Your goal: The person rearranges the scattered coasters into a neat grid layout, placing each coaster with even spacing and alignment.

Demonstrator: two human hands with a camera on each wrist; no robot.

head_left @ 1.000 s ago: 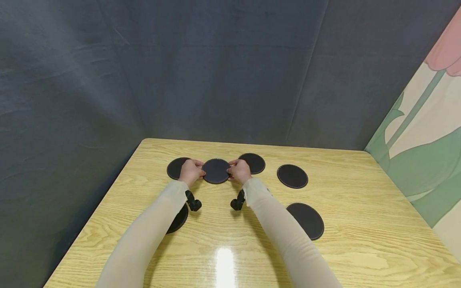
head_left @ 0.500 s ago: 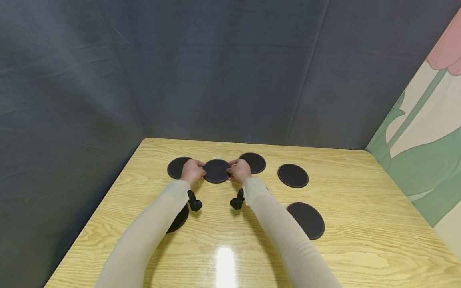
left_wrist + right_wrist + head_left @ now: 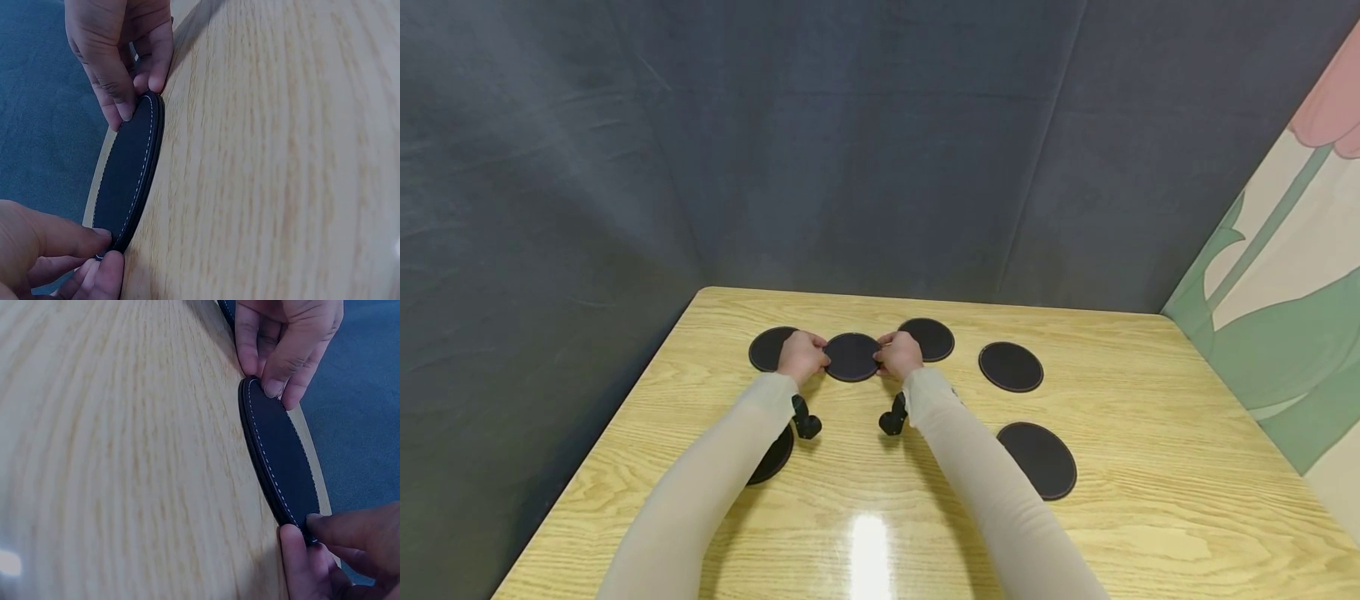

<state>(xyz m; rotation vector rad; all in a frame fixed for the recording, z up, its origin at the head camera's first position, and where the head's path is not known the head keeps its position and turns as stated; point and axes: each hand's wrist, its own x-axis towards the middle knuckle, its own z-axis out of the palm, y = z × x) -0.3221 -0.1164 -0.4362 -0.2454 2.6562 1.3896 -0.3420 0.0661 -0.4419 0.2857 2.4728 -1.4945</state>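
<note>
A round black coaster [image 3: 852, 357] with white stitching lies between my hands at the back middle of the wooden table. In the left wrist view the coaster [image 3: 125, 172] has a thick, layered-looking rim; I cannot tell whether a second one lies under it. My left hand [image 3: 802, 357] pinches its left edge, thumb on top and fingers at the rim. At the opposite edge, my right hand [image 3: 900, 356] pinches it the same way. Both hands stay low at the tabletop. Another coaster [image 3: 767, 349] is partly hidden behind my left hand, and one [image 3: 929, 339] lies behind my right.
More black coasters lie on the table [image 3: 880, 467]: one at the right [image 3: 1011, 367], one at the front right [image 3: 1039, 462] and one at the front left [image 3: 772, 458]; my sleeves partly cover the front two. A dark curtain [image 3: 865, 150] hangs behind the table.
The held coaster has tipped slightly flatter, its far edge sinking a little. Both hands keep their pinch and have hardly moved.
</note>
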